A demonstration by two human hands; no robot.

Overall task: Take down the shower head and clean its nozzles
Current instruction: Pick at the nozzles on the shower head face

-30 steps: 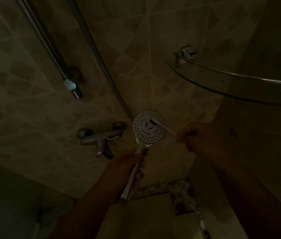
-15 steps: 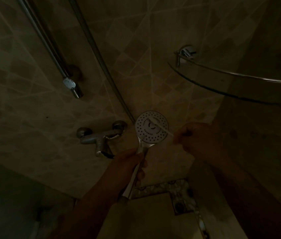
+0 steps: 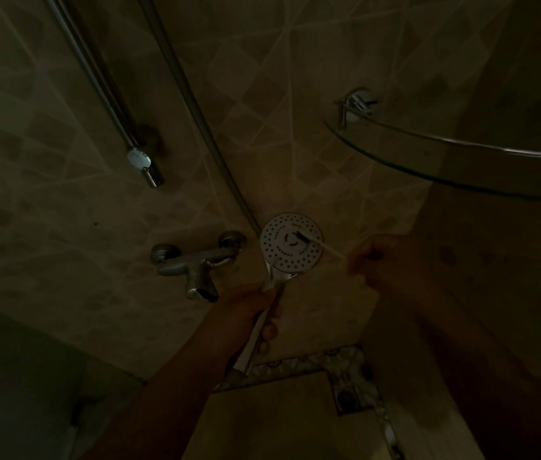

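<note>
Shower head (image 3: 290,244) handle is gripped in the closed left hand (image 3: 246,313); right hand (image 3: 378,260) pinches a thin stick (image 3: 325,247) touching its face.

Our white round shower head (image 3: 290,244) off its mount, face turned up toward us, rings of dark nozzle holes around a central disc, chrome handle angled down-left, our thin white stick (image 3: 324,245) lying across its centre, tip dark
</note>
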